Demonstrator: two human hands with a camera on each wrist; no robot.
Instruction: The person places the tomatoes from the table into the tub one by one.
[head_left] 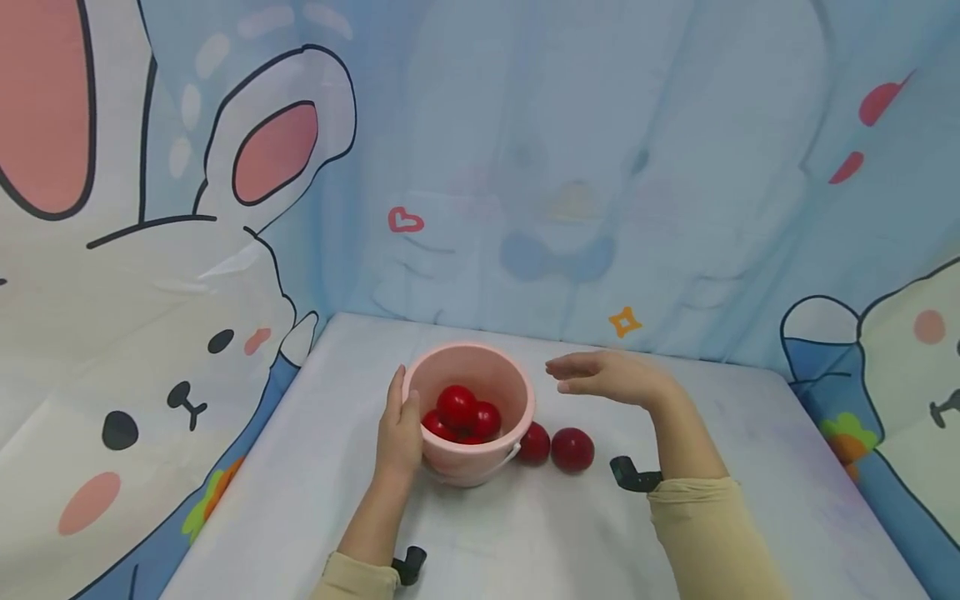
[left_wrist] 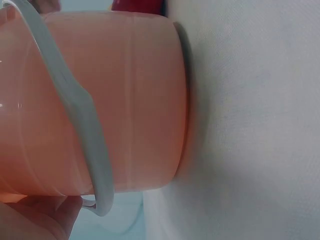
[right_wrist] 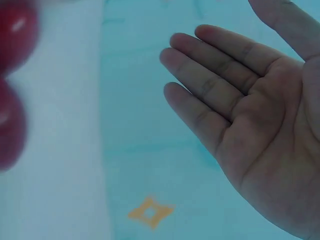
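A pink bucket (head_left: 465, 467) with a pale handle (left_wrist: 85, 112) stands on the white table, its mouth tipped slightly toward me in the head view. Several glossy red round fruits (head_left: 456, 406) lie inside it. My left hand (head_left: 399, 433) holds the bucket's left side, fingers along the outer wall and thumb at the rim. Two darker red round fruits sit on the table to the right of the bucket, one (head_left: 534, 445) partly hidden by it, the other (head_left: 572, 451) beside it. Above and right of these, my right hand (head_left: 611, 377) hovers with straight fingers and an empty palm.
The white table (head_left: 300, 492) ends at the back against a blue cartoon curtain (head_left: 480, 167). Printed rabbit panels (head_left: 187, 333) rise along the left, with another printed figure at right. Each wrist wears a small black camera mount (head_left: 633, 475).
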